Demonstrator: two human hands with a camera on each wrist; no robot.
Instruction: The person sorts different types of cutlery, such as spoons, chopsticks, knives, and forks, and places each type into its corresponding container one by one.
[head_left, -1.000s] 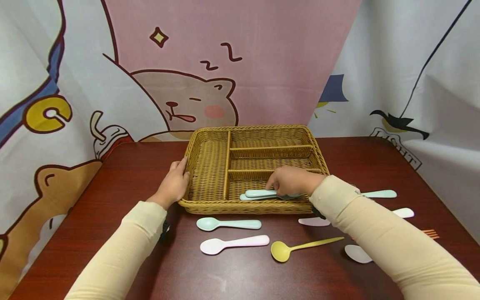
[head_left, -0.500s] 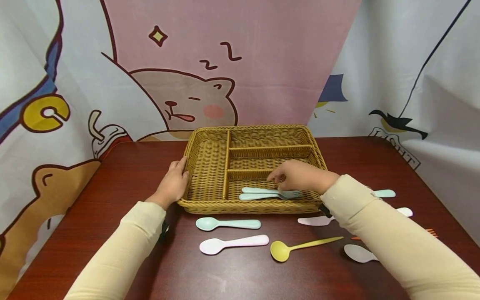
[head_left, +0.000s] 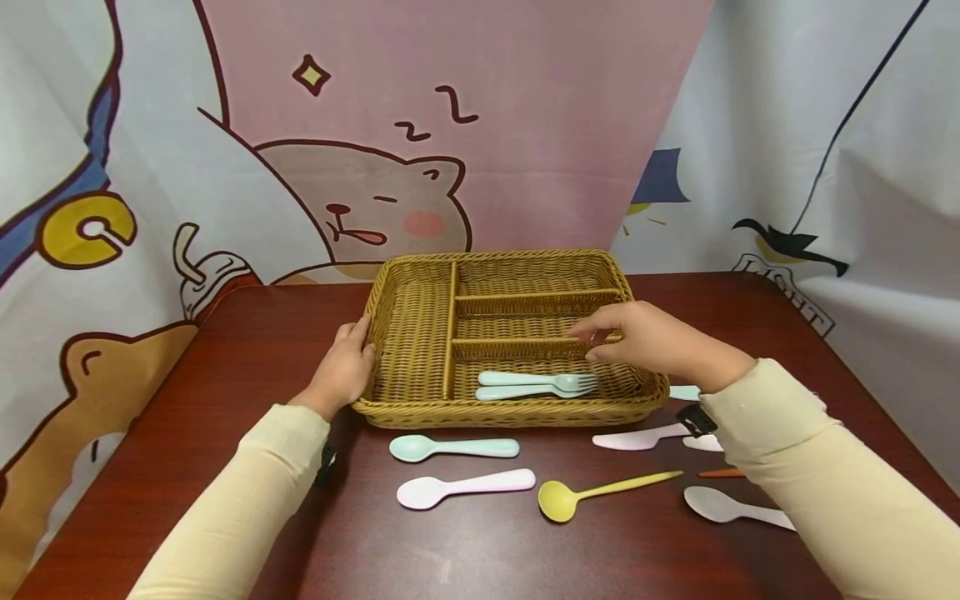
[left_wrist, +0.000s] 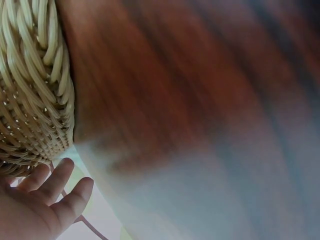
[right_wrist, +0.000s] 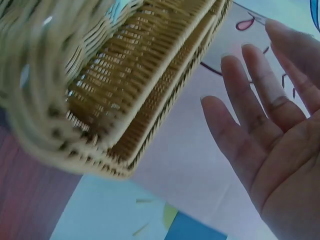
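Note:
My right hand (head_left: 648, 337) is above the right side of the wicker basket (head_left: 510, 412), its fingers spread and holding nothing. The right wrist view shows its bare palm and loosely extended fingers (right_wrist: 240, 90). Two mint-green forks (head_left: 558, 383) lie side by side in the basket's front compartment, tines to the right. At the basket's left wall, my left hand (head_left: 341, 371) rests with straight, relaxed fingers. In the left wrist view these fingers (left_wrist: 62, 180) lie close to the woven side (left_wrist: 35, 100).
In front of the basket lie a mint spoon (head_left: 453, 447), a pale pink spoon (head_left: 465, 487) and a yellow ladle-like spoon (head_left: 558, 501). To the right are a pink knife (head_left: 633, 439), a whitish spoon (head_left: 712, 504) and a mint handle (head_left: 684, 392), partly hidden by the right arm.
My right hand has let go of a mint fork, which now lies beside the other one. It has risen and moved right, fingers opening. The left hand stays at the basket.

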